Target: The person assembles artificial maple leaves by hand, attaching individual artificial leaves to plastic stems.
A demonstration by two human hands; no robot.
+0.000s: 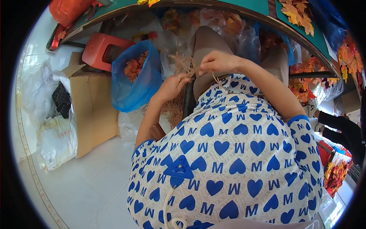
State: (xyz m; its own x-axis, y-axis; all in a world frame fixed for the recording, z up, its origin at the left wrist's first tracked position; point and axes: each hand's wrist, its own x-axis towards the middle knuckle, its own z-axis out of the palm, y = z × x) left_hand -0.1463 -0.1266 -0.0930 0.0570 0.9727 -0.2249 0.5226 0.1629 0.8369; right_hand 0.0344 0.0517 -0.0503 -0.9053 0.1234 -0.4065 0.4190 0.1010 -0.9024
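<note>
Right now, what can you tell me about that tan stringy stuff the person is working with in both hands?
The tan fibre looks like raffia or thin jute twine: pale brown, dry and stringy. A loose tuft of it fans out above the fingers, and the left hand and the right hand pinch it between them over the lap. One thin strand loops from the right hand down toward the shirt. A larger tangle of the same fibre hangs below the left wrist, beside the knee.

- The twine [185,65] runs between the 2 hands, left hand [173,86] just beside right hand [217,62].
- The bag of leaves [137,78] sits left of the grip, a cardboard box [93,108] farther left.
- The table edge [228,9] lies beyond the grip.
</note>
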